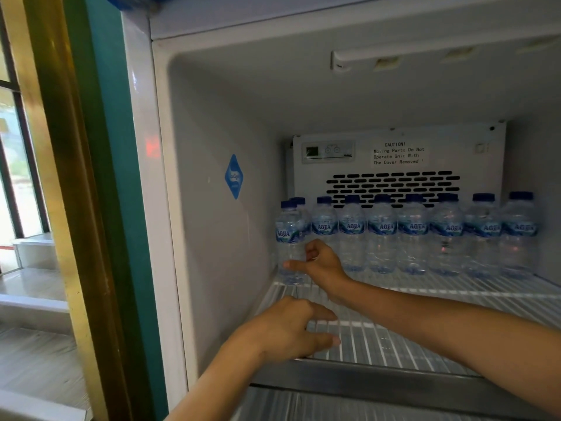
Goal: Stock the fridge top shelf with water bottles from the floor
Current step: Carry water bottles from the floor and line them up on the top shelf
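On the fridge's white wire top shelf (425, 338), several clear water bottles with blue caps and blue labels (413, 235) stand in a row along the back wall. One more water bottle (288, 238) stands upright in front of the row's left end, near the left wall. My right hand (321, 262) reaches across and grips this bottle low on its body, thumb across the front. My left hand (288, 326) hovers over the front left of the shelf, fingers loosely spread, holding nothing.
A vent panel with a caution label (397, 153) fills the back wall above the bottles. A blue diamond sticker (234, 176) marks the left inner wall. The shelf's metal front rail (394, 378) runs below my arms. A gold door frame (60, 177) stands to the left.
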